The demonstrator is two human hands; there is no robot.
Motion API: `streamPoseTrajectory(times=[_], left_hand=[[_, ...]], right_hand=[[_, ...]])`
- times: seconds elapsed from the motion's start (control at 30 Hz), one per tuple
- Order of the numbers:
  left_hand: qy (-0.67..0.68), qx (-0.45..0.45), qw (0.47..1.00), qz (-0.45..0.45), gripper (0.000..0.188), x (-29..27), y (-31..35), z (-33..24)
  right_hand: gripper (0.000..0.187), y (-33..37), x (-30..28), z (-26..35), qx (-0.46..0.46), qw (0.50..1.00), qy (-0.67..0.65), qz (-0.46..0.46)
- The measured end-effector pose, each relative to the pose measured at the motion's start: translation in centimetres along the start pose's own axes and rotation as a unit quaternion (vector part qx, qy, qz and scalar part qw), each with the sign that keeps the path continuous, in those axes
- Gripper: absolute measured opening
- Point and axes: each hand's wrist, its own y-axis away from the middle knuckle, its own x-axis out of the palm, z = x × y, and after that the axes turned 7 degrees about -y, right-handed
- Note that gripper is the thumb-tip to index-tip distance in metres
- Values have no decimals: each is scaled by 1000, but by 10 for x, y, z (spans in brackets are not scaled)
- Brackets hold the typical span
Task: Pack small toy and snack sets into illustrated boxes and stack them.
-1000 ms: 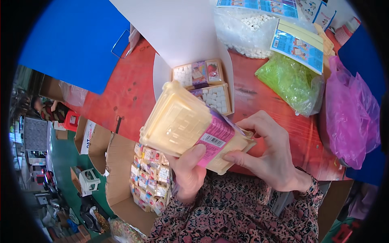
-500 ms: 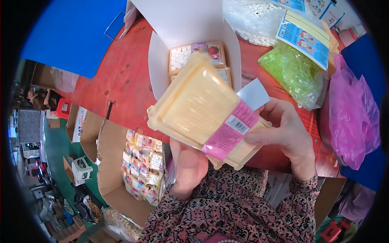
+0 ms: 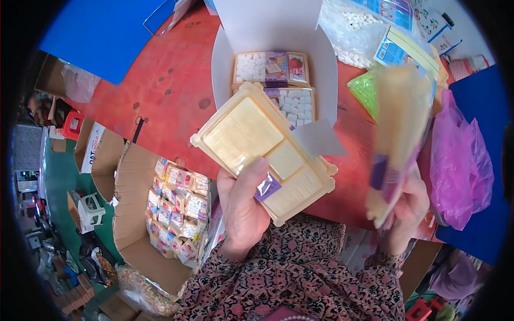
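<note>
My left hand (image 3: 245, 219) is closed on a cream plastic tray pack (image 3: 241, 128), held tilted with its thumb across the underside, by a purple band. A pale grey-white flap or card (image 3: 321, 137) sticks out at the pack's right side; what it is attached to I cannot tell. Off to the right, my right hand (image 3: 405, 208) grips a second cream tray pack (image 3: 399, 128), blurred by motion, with purple and pink on its label. Beyond the left pack stands an open white box (image 3: 327, 80) holding marshmallow packs (image 3: 276, 69) face up.
A cardboard carton (image 3: 131, 219) full of small packs (image 3: 179, 208) stands at the lower left. Bags of marshmallows (image 3: 350, 32), green shreds (image 3: 364, 88) and a pink plastic bag (image 3: 460, 160) line the right of the red table (image 3: 160, 96). A blue panel (image 3: 101, 32) lies far left.
Both hands were together at one or more packs, a pink label showing. Now they are apart: my right hand has swung right with one pack, and my left keeps another.
</note>
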Motion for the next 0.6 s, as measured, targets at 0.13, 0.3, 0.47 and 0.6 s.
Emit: streamPoseTrajectory(times=[0.13, 0.3, 0.47, 0.6], left_hand=[[-1, 18, 1000, -11, 35, 6, 4, -4], [-4, 49, 998, 25, 35, 13, 7, -6], [-37, 39, 998, 22, 44, 18, 11, -4], [-11, 15, 999, 29, 35, 25, 13, 2]], right_hand=[[56, 37, -44, 5, -11, 995, 57, -79], [41, 51, -81, -21, -5, 964, 148, -220], [32, 44, -82, -34, -76, 766, 588, -248], [46, 32, -28, -25, -245, 641, 683, -251]])
